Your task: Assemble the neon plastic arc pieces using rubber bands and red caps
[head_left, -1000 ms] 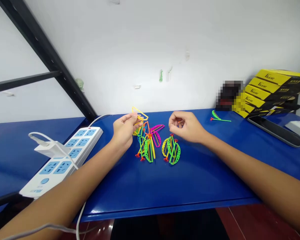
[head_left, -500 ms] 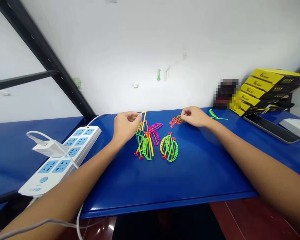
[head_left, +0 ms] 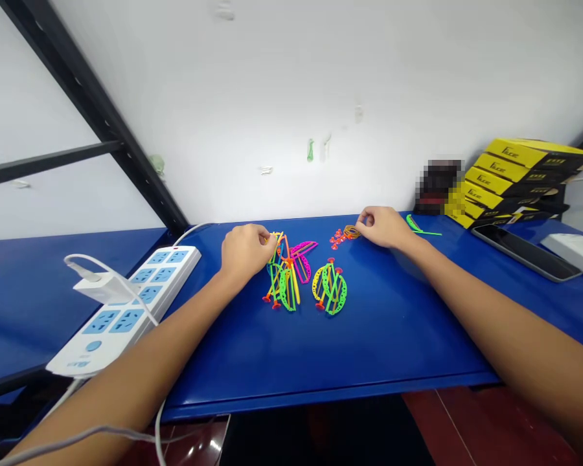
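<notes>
My left hand (head_left: 247,251) is closed at the back of a pile of small plastic toy bows, its fingertips pinching a yellow plastic piece (head_left: 274,235) that the fingers partly hide. Green bows (head_left: 287,289) and magenta bows (head_left: 301,265) lie in this pile, with red-tipped darts among them. To its right rests a smaller group of green and yellow bows (head_left: 334,289). My right hand (head_left: 379,226) has thumb and forefinger together at the edge of a bundle of tan rubber bands (head_left: 351,232). Small red suction cups (head_left: 337,239) lie beside the bundle.
A white power strip (head_left: 126,317) with a plugged-in adapter and cables runs along the left. At the back right are a green bow and stick (head_left: 418,226), stacked yellow-black boxes (head_left: 508,171), a dark phone (head_left: 525,252) and a white box (head_left: 576,251). The blue table (head_left: 320,356) meets a white wall.
My left hand has lowered toward the pile, and the yellow piece no longer sticks up above the fingers. My right hand has drawn slightly right at the rubber bands. The view has shifted slightly.
</notes>
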The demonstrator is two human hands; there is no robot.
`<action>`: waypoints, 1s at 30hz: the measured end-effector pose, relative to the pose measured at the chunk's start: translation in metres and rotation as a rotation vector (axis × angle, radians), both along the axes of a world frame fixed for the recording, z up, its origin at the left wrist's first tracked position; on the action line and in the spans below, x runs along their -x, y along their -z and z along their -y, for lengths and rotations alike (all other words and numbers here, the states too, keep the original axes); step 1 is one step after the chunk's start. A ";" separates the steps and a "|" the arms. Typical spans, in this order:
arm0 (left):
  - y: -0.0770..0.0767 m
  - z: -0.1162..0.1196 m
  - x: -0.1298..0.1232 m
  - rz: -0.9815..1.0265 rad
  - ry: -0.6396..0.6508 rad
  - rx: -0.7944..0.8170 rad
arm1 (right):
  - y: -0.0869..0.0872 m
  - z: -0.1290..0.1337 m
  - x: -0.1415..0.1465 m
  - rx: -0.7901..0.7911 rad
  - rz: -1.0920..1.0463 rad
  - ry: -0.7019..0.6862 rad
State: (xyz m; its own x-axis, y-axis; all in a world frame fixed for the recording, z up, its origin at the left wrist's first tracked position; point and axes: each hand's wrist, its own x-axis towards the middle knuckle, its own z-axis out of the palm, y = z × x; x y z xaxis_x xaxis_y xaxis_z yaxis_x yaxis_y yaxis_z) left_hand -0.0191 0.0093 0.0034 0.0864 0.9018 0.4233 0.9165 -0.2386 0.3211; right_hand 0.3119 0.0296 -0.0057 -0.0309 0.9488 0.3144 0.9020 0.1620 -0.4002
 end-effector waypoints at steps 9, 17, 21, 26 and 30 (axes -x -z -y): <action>-0.001 0.002 0.001 -0.151 0.024 -0.113 | -0.011 0.032 0.047 0.320 -0.128 -0.609; 0.000 0.016 -0.014 0.089 0.302 -0.226 | -0.015 0.035 0.054 0.147 -0.354 -0.516; 0.001 0.032 -0.027 0.240 0.577 -0.124 | -0.020 0.050 0.070 -0.259 -0.551 -0.321; 0.004 0.037 -0.030 0.283 0.589 -0.168 | -0.017 0.062 0.080 -0.255 -0.559 -0.374; 0.005 0.035 -0.028 0.272 0.572 -0.155 | -0.015 0.063 0.081 -0.235 -0.560 -0.420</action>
State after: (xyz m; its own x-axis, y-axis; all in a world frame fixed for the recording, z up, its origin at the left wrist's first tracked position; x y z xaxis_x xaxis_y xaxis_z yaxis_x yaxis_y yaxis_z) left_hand 0.0091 -0.0253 -0.0019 0.4061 0.6717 0.6196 0.5214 -0.7271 0.4466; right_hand 0.2310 -0.0333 0.0091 -0.1519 0.7982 0.5830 0.4162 0.5866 -0.6947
